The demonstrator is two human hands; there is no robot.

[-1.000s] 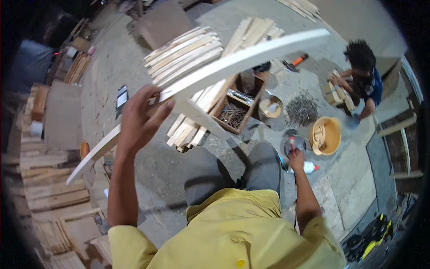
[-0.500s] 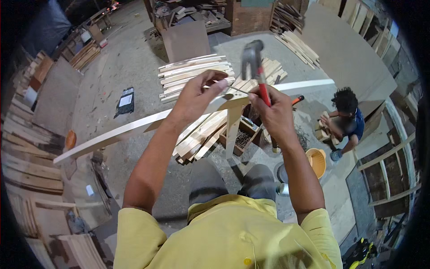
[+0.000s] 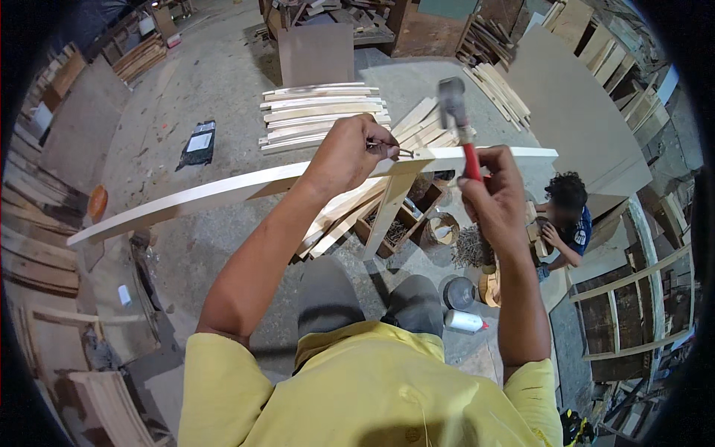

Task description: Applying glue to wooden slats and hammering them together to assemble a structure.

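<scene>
A long pale wooden strip (image 3: 238, 186) crosses in front of me, joined to a shorter piece (image 3: 386, 216) that slants downward beneath it. My left hand (image 3: 350, 153) is closed in a pinch on a thin nail (image 3: 405, 153) at the top of this joint. My right hand (image 3: 493, 201) grips a hammer (image 3: 468, 155) by its red handle, with the head raised above the strip, a short way right of the nail.
Wood strips (image 3: 320, 112) lie stacked ahead. Below are a wooden box (image 3: 412, 221) of nails, a loose nail pile (image 3: 468, 247) and a white bottle (image 3: 462, 322). Another person (image 3: 573, 223) crouches at right, handling wooden pieces, beside a leaning curved frame (image 3: 633, 277).
My left hand moved from gripping the strip to pinching a nail at the joint. The hammer rose from low right to above the strip, then shifted slightly rightward.
</scene>
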